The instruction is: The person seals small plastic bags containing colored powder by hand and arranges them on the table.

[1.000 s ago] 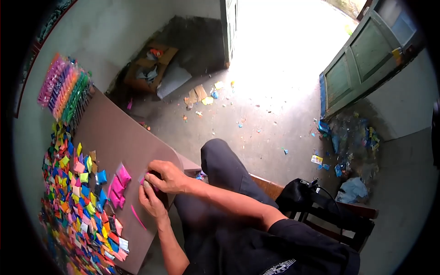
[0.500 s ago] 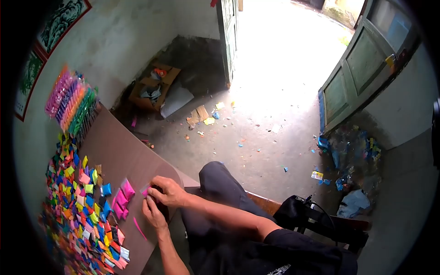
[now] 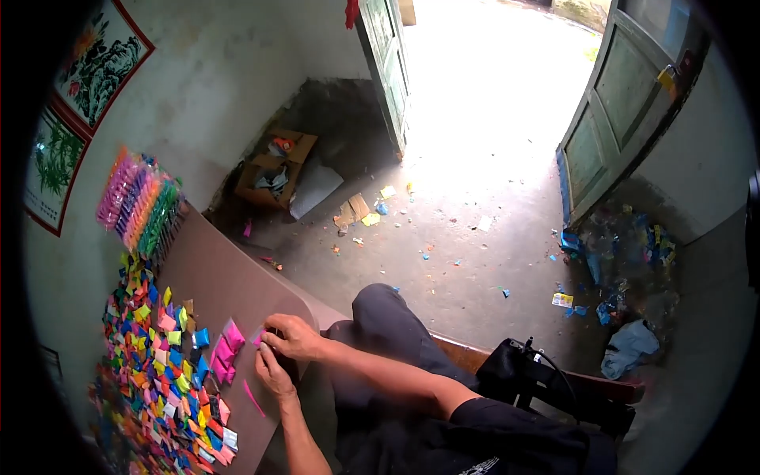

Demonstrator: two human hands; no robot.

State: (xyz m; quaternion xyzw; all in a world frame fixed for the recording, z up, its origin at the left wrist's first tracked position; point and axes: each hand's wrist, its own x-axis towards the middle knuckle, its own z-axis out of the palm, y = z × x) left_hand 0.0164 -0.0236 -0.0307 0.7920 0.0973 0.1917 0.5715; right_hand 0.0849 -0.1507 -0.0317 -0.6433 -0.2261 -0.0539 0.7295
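Observation:
At the table's edge, my right hand (image 3: 293, 337) has its fingers curled around a small pink packet (image 3: 257, 337), of which only one corner shows. My left hand (image 3: 275, 375) is just below, its fingertips pinched against the same packet. Left of the hands, a row of bright pink packets (image 3: 227, 353) lies on the brown table (image 3: 218, 273). A thin pink strip (image 3: 254, 397) rests close to my left wrist. Most of what is between the fingers is hidden.
Many small colourful packets (image 3: 162, 372) cover the table's left side. Bundled bags of coloured sticks (image 3: 141, 198) stand at its far end. A cardboard box (image 3: 273, 174) sits by the wall. Litter is scattered toward the open door (image 3: 609, 119). A wooden bench (image 3: 447, 348) is beside my leg.
The head view has shifted, so the room sits slightly lower and further right in the picture. Both hands stay together at the pink packet, with only small finger movement.

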